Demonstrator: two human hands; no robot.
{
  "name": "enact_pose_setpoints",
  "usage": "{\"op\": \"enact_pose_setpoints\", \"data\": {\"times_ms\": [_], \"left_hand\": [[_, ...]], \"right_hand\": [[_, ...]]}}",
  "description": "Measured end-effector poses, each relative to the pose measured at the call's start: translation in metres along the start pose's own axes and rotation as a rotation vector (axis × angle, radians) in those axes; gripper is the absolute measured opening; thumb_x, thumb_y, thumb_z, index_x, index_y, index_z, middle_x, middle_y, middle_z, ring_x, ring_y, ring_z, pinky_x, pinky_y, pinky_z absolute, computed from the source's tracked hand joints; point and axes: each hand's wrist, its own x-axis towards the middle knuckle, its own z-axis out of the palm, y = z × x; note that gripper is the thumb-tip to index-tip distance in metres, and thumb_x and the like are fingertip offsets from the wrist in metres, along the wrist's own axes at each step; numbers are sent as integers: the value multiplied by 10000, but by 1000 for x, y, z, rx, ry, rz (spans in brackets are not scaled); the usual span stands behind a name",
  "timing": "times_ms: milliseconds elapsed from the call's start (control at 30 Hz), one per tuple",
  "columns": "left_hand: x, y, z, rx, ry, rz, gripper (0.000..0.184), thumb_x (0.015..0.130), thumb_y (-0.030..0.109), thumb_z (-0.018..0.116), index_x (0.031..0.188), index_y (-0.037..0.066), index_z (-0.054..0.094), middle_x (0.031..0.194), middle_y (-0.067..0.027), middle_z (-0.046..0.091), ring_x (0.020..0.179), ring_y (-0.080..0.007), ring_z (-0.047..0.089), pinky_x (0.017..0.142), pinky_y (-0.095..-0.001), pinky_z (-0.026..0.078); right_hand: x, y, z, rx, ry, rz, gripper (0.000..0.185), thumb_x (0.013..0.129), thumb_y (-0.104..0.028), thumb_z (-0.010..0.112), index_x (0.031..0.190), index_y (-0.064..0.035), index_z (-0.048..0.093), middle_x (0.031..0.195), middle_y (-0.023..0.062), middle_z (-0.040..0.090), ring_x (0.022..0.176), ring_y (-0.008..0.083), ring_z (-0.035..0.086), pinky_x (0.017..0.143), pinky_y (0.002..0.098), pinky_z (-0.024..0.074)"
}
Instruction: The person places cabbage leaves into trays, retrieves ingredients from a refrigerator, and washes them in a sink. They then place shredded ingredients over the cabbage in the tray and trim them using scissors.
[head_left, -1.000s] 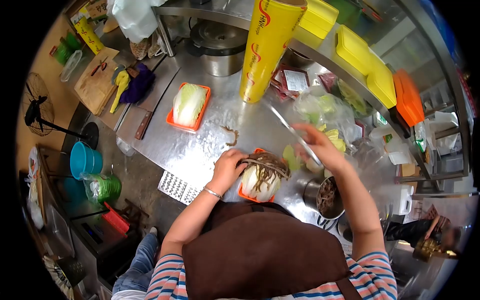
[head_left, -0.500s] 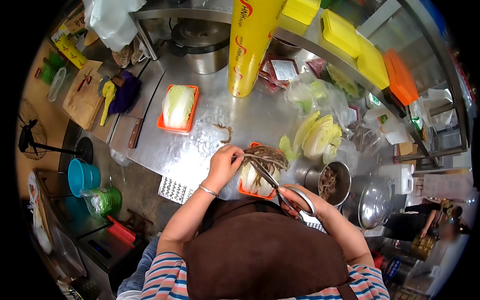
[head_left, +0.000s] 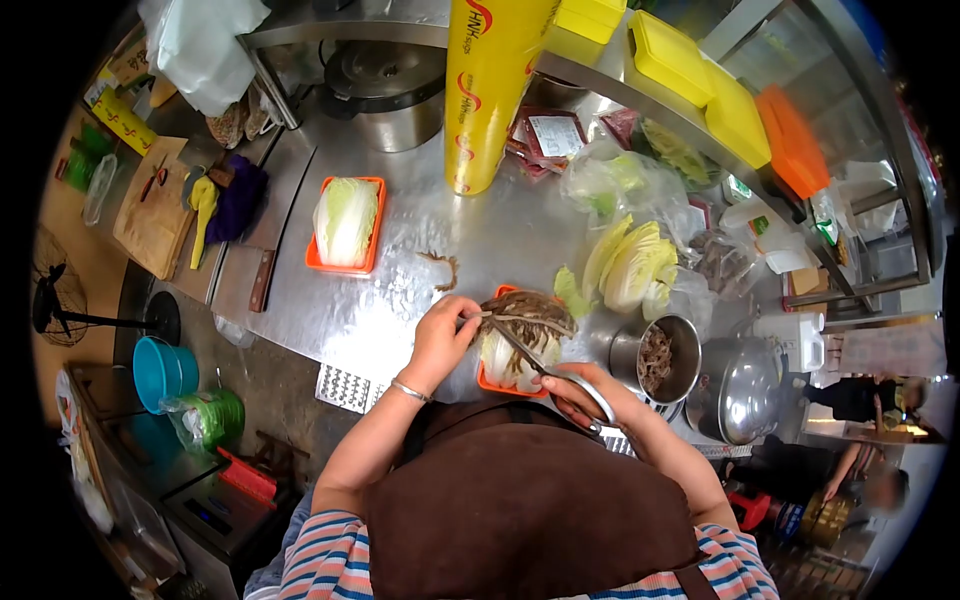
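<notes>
Brown stringy strands (head_left: 540,312) lie over a halved cabbage (head_left: 505,362) in an orange tray (head_left: 487,382). My left hand (head_left: 445,338) is closed, pinching the end of the strands at the tray's left. In my right hand (head_left: 588,392) are metal scissors (head_left: 528,354), their blades reaching up and left across the strands. Behind and to the left, another cabbage (head_left: 343,222) sits in an orange tray (head_left: 379,225). A few loose strands (head_left: 446,270) lie on the steel table (head_left: 400,310) between the trays. More strands fill a steel pot (head_left: 625,356) at the right.
A tall yellow roll (head_left: 480,110) stands at the back beside a lidded pot (head_left: 385,100). Cabbage leaves (head_left: 635,265) and plastic bags lie at the right. A cleaver (head_left: 260,280) is at the left, a grater (head_left: 345,388) at the near edge. People stand far right.
My right hand has come down from the right with the scissors, and their blades now lie over the strands. My left hand still pinches the strands. The whole view has shifted slightly.
</notes>
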Motion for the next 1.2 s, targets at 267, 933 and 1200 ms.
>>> {"op": "enact_pose_setpoints", "data": {"times_ms": [267, 933, 1200], "left_hand": [[-3, -23, -11, -643, 105, -222, 66, 881, 23, 609, 947, 23, 598, 893, -12, 636, 824, -72, 583, 770, -212, 471], [-2, -15, -34, -386, -65, -123, 209, 824, 39, 673, 972, 27, 526, 860, -20, 566, 807, -92, 542, 722, -229, 451], [-11, -1, -32, -109, -359, -28, 161, 755, 46, 694, 893, 4, 621, 810, -29, 637, 750, -114, 566, 712, -265, 463]], "right_hand": [[28, -29, -52, -532, 474, -394, 513, 813, -348, 698, 1191, -25, 572, 778, 109, 638, 679, 188, 614, 597, 326, 484], [108, -52, 31, -341, 270, -911, 129, 732, -113, 698, 786, -23, 623, 720, 127, 652, 653, 248, 632, 609, 344, 479], [70, 0, 14, -190, 410, -938, 93, 748, -68, 677, 800, -21, 615, 774, 95, 632, 714, 189, 622, 633, 326, 487]]}}
